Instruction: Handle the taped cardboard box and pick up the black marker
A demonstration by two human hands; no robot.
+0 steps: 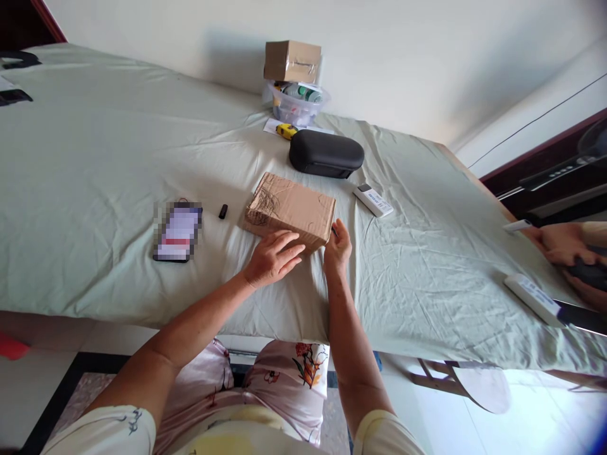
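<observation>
Smartphone (178, 231) lies on the pale green sheet (95, 189), its screen pixelated and unreadable, with a small black cylinder (222, 211) just beside it. Left hand (272, 258) is open, fingers flat against the near edge of the cardboard carton (289, 212), which lies on the sheet, closed, contents not visible. Right hand (337, 246), partly curled, touches the carton's right corner; a small dark tip (334, 231) shows at its fingers, grip unconfirmed. Black zip case (326, 153) and white remote control (372, 200) sit beyond. At far right, another person's hand (564, 243) is cut off by the frame edge.
</observation>
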